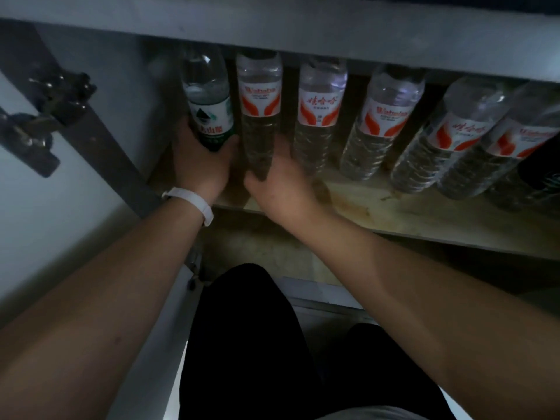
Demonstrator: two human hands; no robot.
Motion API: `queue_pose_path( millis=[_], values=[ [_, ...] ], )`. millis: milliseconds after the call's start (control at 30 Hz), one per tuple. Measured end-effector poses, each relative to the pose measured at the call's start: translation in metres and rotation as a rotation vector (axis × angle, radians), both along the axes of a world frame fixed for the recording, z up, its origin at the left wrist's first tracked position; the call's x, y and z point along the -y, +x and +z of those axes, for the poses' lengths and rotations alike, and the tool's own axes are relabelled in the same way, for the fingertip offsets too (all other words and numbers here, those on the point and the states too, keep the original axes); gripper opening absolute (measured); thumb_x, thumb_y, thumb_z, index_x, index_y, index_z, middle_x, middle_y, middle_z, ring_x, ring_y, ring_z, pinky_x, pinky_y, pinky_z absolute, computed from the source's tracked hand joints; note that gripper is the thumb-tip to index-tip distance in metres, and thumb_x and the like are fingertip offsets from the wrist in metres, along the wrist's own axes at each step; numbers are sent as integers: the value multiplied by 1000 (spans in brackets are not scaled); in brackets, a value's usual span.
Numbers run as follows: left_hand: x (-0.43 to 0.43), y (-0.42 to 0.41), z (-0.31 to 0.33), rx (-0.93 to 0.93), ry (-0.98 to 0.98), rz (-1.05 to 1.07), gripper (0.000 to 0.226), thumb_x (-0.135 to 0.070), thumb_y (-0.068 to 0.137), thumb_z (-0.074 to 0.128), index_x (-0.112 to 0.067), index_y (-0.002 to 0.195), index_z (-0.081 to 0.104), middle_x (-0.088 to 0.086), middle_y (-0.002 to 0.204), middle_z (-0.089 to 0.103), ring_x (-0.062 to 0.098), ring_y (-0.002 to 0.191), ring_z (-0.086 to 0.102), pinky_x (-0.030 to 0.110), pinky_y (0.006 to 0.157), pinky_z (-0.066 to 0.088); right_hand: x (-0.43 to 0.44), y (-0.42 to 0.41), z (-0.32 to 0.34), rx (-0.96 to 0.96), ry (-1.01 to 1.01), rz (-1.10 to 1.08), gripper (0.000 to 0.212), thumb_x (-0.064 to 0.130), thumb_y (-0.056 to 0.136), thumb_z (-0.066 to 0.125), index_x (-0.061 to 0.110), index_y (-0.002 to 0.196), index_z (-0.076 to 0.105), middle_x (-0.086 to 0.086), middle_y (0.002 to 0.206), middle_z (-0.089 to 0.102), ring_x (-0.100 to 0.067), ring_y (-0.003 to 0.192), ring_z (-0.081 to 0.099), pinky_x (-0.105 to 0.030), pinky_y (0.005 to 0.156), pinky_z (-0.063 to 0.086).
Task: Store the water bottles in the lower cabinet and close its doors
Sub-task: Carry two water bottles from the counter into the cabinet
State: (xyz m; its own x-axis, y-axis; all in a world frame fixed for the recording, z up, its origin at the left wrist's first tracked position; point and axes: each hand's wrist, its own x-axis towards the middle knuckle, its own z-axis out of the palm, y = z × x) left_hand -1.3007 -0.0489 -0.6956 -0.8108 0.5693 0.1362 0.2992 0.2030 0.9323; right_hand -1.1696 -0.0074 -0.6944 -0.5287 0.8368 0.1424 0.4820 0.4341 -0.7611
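Several clear water bottles stand in a row on the lower cabinet's shelf [424, 216]. At the far left is a green-labelled bottle [209, 104], and my left hand [203, 165] grips its base. Beside it stands a red-and-white-labelled bottle [259, 116], whose lower part my right hand [278, 183] holds. More red-labelled bottles [385, 122] run to the right, their caps hidden behind the cabinet's upper edge.
The left cabinet door [45, 207] hangs open, with its metal hinge [45, 116] on the left wall. A dark object [542, 174] sits at the right edge of the shelf. My dark-trousered knees [248, 344] are below the shelf front.
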Motion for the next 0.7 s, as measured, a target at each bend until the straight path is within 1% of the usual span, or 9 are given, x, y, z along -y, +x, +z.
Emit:
queue_pose_path(
  millis=[67, 133, 233, 300, 367, 433, 500, 567, 700],
  values=[
    [-5, -4, -1, -38, 23, 0, 74, -32, 80, 81, -16, 142, 45, -2, 143, 56, 11, 132, 52, 31, 109, 44, -5, -13, -5, -10, -32, -49, 95, 30, 78, 71, 19, 153, 15, -9, 150, 37, -28, 135, 42, -47, 106, 43],
    [-7, -6, -1, -61, 35, 2, 68, -31, 81, 80, -15, 139, 48, -2, 139, 59, 10, 128, 55, 30, 108, 45, -11, -22, -9, -48, -88, -101, 97, 28, 78, 72, 20, 153, 11, -10, 151, 37, -29, 136, 41, -47, 108, 41],
    [-8, -9, -3, -104, 29, -6, 63, -28, 84, 78, -15, 139, 50, -2, 140, 59, 9, 129, 54, 26, 106, 44, -19, -33, -14, -95, -109, -205, 85, 38, 81, 70, 21, 148, 21, -9, 146, 43, -28, 132, 44, -48, 106, 42],
    [-7, -11, -4, -116, 28, -21, 61, -28, 86, 77, -18, 140, 50, -4, 141, 58, 9, 130, 53, 24, 106, 43, -22, -40, -17, -99, -103, -241, 83, 43, 80, 70, 22, 146, 25, -8, 144, 44, -28, 131, 45, -49, 105, 42],
    [-6, -13, -4, -122, 33, -40, 59, -27, 87, 76, -20, 141, 50, -6, 141, 58, 7, 130, 53, 25, 108, 42, -24, -46, -17, -133, -118, -252, 84, 41, 79, 72, 21, 145, 25, -7, 144, 44, -27, 132, 44, -48, 107, 42],
    [-4, -15, -6, -108, 46, -54, 59, -26, 87, 76, -22, 141, 52, -8, 140, 59, 6, 130, 53, 30, 110, 44, -27, -49, -16, -195, -145, -280, 83, 39, 78, 73, 21, 145, 27, -7, 143, 46, -26, 132, 45, -47, 108, 41],
    [-2, -17, -5, -90, 35, -67, 60, -27, 86, 77, -23, 141, 52, -9, 140, 60, 6, 130, 54, 34, 111, 45, -30, -50, -16, -228, -162, -292, 78, 37, 80, 74, 20, 144, 31, -5, 142, 48, -23, 131, 46, -39, 108, 40],
    [-2, -19, -6, -79, 36, -76, 60, -27, 86, 77, -23, 140, 54, -10, 139, 60, 5, 129, 54, 34, 111, 45, -31, -48, -15, -225, -154, -298, 72, 37, 82, 74, 19, 141, 37, -4, 138, 52, -21, 127, 50, -31, 101, 40],
    [0, -20, -6, -79, 54, -75, 58, -26, 86, 77, -23, 139, 56, -10, 137, 62, 4, 127, 56, 34, 110, 46, -28, -43, -13, -222, -145, -301, 67, 37, 82, 74, 18, 137, 41, -4, 133, 55, -21, 123, 53, -28, 95, 40]
  ],
)
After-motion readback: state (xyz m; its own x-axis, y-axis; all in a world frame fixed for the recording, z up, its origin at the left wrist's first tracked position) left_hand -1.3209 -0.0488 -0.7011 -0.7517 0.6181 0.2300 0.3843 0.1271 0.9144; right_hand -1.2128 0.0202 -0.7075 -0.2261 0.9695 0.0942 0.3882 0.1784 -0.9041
